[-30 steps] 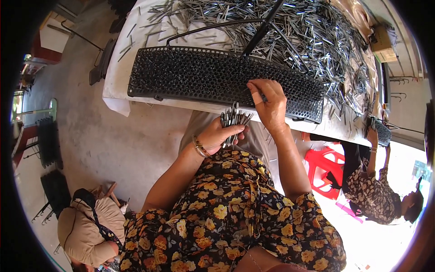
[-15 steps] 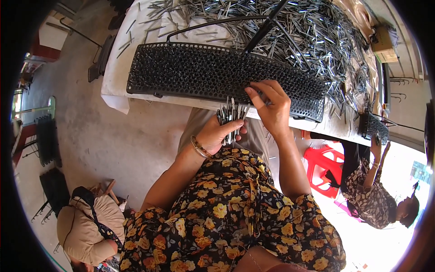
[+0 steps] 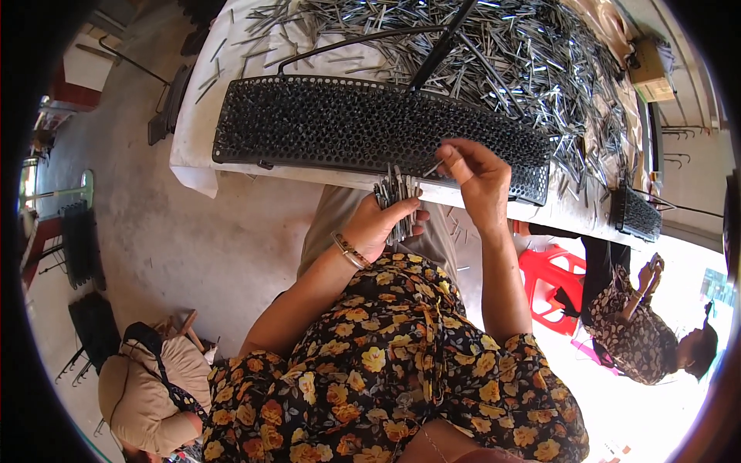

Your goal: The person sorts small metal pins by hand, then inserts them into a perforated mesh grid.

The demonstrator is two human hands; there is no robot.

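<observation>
Gripping bundle of slim grey metal-looking strips: left hand, fingers wrapped. Right hand pinching one thin grey strip by near edge of black perforated panel. Most holes look filled, near-right ones bare; many loose strips heaped beyond on white-covered table.

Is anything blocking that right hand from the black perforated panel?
Nothing visible: the right hand overlaps the near edge of the panel in this view; the left hand, with bundled strips, is further left.
</observation>
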